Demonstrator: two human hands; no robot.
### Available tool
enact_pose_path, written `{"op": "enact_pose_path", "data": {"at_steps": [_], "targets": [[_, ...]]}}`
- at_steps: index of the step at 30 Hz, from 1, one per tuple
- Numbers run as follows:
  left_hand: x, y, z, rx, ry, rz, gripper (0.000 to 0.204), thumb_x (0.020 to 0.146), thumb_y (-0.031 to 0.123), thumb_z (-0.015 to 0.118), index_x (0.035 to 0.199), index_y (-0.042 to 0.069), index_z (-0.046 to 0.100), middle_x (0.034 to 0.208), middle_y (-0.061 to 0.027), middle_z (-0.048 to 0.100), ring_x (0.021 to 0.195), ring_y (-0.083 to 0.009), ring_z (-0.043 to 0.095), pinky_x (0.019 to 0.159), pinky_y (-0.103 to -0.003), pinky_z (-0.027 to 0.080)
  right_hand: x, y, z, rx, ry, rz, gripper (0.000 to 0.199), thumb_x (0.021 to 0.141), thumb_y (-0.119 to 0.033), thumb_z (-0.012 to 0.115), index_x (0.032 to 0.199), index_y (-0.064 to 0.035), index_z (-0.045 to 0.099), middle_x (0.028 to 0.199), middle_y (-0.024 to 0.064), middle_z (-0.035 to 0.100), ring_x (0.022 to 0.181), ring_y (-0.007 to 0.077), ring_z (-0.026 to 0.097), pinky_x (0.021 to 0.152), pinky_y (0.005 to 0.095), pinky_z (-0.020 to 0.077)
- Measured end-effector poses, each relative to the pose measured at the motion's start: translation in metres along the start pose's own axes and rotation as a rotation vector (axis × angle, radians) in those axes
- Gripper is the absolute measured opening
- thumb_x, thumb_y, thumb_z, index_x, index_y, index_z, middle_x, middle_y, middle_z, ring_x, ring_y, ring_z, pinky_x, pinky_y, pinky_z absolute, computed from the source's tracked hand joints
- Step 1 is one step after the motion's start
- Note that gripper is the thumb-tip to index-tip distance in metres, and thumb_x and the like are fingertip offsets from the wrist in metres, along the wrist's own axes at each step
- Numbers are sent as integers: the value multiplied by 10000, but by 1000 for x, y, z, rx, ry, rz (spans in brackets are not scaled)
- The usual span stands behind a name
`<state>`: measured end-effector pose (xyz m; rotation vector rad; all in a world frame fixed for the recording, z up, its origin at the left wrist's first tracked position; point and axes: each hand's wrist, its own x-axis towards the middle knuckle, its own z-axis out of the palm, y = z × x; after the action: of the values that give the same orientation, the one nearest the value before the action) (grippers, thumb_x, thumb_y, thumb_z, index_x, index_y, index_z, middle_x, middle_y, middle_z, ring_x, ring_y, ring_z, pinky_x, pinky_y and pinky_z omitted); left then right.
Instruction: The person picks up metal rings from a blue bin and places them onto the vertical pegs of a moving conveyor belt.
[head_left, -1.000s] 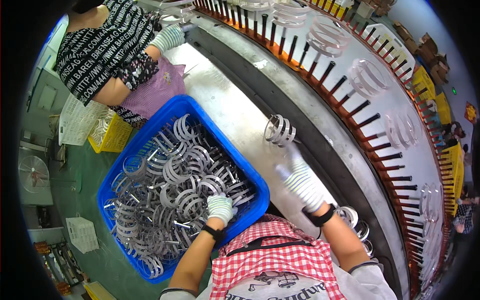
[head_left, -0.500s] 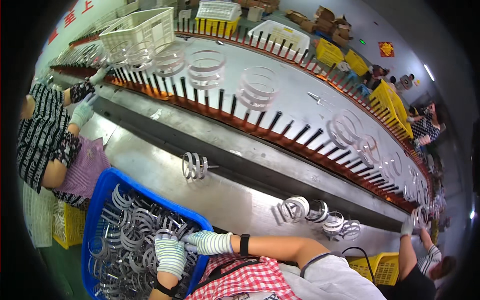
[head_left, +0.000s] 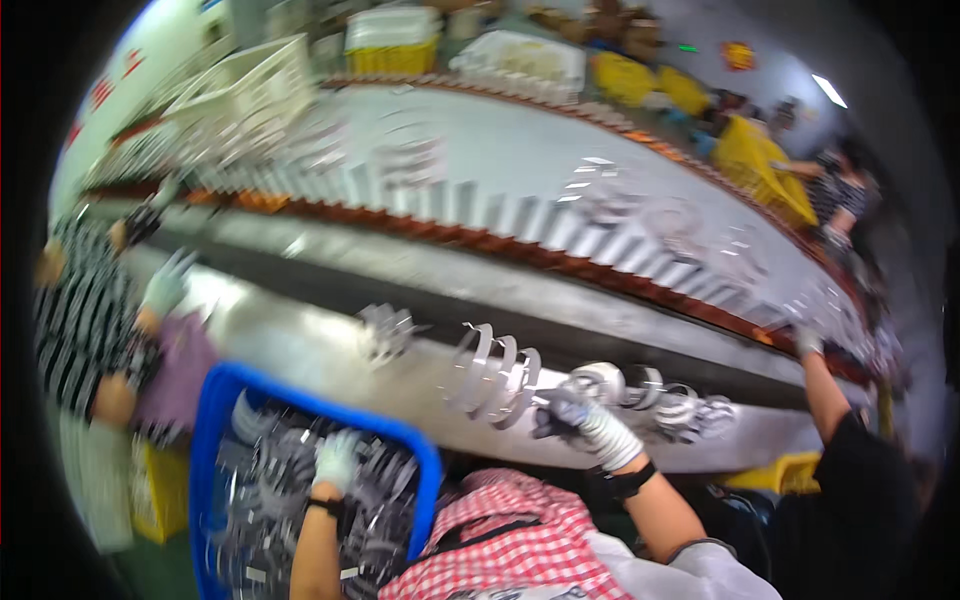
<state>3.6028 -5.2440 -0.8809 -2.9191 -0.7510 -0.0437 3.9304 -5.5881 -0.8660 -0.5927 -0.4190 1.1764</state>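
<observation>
My right hand point(head_left: 585, 425), in a striped glove with dark fingertips, is closed on one end of a metal piece made of several curved bands point(head_left: 495, 375), held up over the steel work surface. My left hand point(head_left: 338, 460), also gloved, is down among the loose curved metal pieces point(head_left: 270, 500) in the blue bin point(head_left: 213, 430). Its fingers are blurred and partly hidden, so I cannot tell whether they grip anything. Close beyond my right hand, several banded metal pieces point(head_left: 675, 400) stand in a row. Another banded piece point(head_left: 387, 330) rests farther left on the surface.
A conveyor point(head_left: 480, 130) edged with upright dark pegs runs past the steel work surface point(head_left: 440, 390), carrying more banded pieces. A co-worker's gloved hand point(head_left: 167, 285) is at left; another co-worker's arm point(head_left: 825, 385) reaches in at right. A yellow crate point(head_left: 775, 473) is low at right.
My right hand has moved from the bin to the right, lifting a banded metal piece out with it. My left hand stays in the bin. The view has shifted and blurred.
</observation>
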Motion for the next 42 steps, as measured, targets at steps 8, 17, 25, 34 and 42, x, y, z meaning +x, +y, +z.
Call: {"op": "enact_pose_path", "data": {"at_steps": [8,17,25,34,42], "targets": [[11,26,51,471,-539,165,266,746,251,550,985,195,655,1049,-74,610,1075,-268,512,1022,-479,226,-103,-66,-52,-104,281,-603,286,897,-208,538,1148,-79,493,1006,51,591,911,188,574,882,327,450],[-17,47,54,346,-479,121,565,734,273,583,1269,144,456,1314,-132,448,1203,-307,428,1036,-458,241,-98,-207,-222,-580,1085,-796,326,855,-282,608,1057,-28,573,1018,59,618,950,161,579,823,295,457],[-54,126,18,273,-461,-90,332,704,235,623,1011,108,618,935,-131,620,969,-292,563,869,-414,399,-43,-256,-337,-1684,1313,-585,441,867,-368,503,1156,-36,530,1180,164,552,1094,301,500,953,360,362],[-79,240,-12,-295,-157,-139,332,817,126,566,1132,22,554,1141,-97,560,1121,-250,485,889,-392,427,-69,-264,-354,-1861,1129,-223,320,819,-293,542,1003,-44,621,1014,212,610,967,372,552,846,407,419],[5,426,-78,-714,63,236,285,754,100,627,1036,73,602,957,-98,603,979,-244,558,841,-376,445,-137,-215,-235,-1516,361,32,514,821,-362,554,1185,-12,462,1076,245,560,1007,382,541,859,416,442]]}}
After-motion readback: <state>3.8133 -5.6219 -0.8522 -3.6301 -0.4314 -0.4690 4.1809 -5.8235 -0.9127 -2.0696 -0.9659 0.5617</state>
